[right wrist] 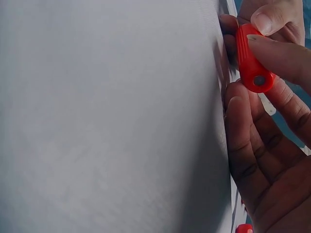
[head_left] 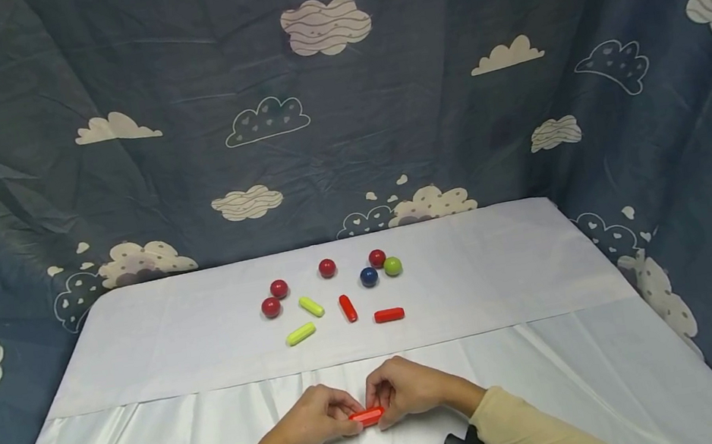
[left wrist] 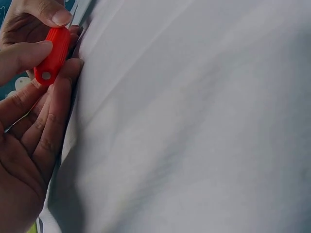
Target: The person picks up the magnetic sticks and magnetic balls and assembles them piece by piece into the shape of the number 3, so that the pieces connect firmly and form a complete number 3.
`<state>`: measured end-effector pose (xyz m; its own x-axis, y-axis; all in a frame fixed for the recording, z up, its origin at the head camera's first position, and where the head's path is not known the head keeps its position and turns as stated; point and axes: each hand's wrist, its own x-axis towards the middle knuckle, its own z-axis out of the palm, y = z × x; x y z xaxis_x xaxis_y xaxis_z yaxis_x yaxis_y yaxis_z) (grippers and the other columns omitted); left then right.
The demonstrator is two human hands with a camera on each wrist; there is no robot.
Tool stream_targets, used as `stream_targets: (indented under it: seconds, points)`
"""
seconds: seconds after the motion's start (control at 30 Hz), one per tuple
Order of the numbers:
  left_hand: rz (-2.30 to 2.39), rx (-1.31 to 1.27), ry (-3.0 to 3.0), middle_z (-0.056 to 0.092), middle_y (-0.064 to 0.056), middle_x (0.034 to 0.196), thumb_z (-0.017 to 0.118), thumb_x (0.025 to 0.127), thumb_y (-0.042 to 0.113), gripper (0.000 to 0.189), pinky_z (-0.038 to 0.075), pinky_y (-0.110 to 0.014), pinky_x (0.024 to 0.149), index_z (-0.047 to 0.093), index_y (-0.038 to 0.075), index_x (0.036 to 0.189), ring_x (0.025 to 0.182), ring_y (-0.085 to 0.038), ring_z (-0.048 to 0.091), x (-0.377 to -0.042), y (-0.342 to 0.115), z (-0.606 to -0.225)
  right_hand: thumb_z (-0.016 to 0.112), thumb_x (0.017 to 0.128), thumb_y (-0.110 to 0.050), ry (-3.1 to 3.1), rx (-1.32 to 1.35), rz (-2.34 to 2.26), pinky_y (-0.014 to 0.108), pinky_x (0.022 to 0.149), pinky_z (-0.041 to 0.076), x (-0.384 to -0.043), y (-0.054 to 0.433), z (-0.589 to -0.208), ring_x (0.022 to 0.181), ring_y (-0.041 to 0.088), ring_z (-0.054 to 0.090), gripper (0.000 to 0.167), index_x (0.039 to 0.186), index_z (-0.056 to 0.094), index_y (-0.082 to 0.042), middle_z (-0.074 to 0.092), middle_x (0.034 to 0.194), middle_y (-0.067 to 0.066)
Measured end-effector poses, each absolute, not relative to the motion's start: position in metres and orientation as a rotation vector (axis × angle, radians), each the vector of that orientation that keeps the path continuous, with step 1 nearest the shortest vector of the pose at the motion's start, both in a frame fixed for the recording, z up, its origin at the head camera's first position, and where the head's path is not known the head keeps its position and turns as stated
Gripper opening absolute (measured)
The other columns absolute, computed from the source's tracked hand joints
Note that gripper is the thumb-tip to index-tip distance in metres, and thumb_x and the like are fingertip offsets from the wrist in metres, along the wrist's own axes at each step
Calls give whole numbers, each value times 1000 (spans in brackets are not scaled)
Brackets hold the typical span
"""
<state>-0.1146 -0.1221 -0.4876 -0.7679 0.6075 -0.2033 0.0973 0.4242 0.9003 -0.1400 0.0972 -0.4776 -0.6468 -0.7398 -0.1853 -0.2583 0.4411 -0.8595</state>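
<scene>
Both ends of a red rod (head_left: 367,417) (each grey-dotted) are pinched by left hand (head_left: 320,417) and right hand (head_left: 408,388), fingers curled, over white cloth (head_left: 557,368). Probable step: steadying it; the next move likely calls for an even hold.

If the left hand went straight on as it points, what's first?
Probably the right hand, which pinches the other end of the red stick; the exact gap is unclear.

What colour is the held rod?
Red; the rod shows best in the right wrist view.
</scene>
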Motion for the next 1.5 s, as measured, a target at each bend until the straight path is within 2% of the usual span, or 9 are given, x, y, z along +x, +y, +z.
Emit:
stream_targets:
  seconds: [0.17,0.47,0.73,0.97,1.27,1.5]
  points:
    - [1331,586,2156,62,6,65,76,81,11,12,38,-16,52,73,7,91,57,-1,51,-116,-123,-491,83,70,0,2155,-838,-1135,17,56,44,-140,98,-478,59,1,51,22,82,68,-11,59,68,-7]
    - [1352,558,2121,66,0,68,76,80,10,14,40,-17,55,73,5,93,59,-3,53,-116,-123,-489,84,70,-2,2127,-851,-1163,17,59,47,-141,100,-479,63,1,55,24,87,68,-9,62,73,-6]
    - [1359,523,2097,66,0,68,77,79,11,14,40,-18,56,73,5,92,59,-3,53,-119,-124,-490,82,73,-3,2133,-834,-1226,21,65,51,-153,110,-472,70,8,60,26,95,68,-4,66,81,4]
    - [1372,485,2079,66,2,69,78,80,12,15,41,-18,58,73,6,92,61,-3,53,-118,-123,-490,79,78,-10,2388,-751,-1230,26,72,51,-183,131,-457,78,14,58,29,104,68,-4,64,89,1]
    - [1389,456,2056,69,0,70,78,79,11,14,41,-19,60,73,5,91,61,-3,55,-120,-124,-491,79,79,-8,2651,-369,-1305,33,77,52,-233,153,-451,88,21,59,34,109,65,-2,65,105,12]
    - [1410,439,2026,68,0,71,77,79,8,15,40,-18,58,73,3,92,61,-3,54,-119,-124,-491,78,80,-8,2732,-188,-1346,34,77,52,-267,157,-459,97,26,59,37,114,63,-5,62,112,12]
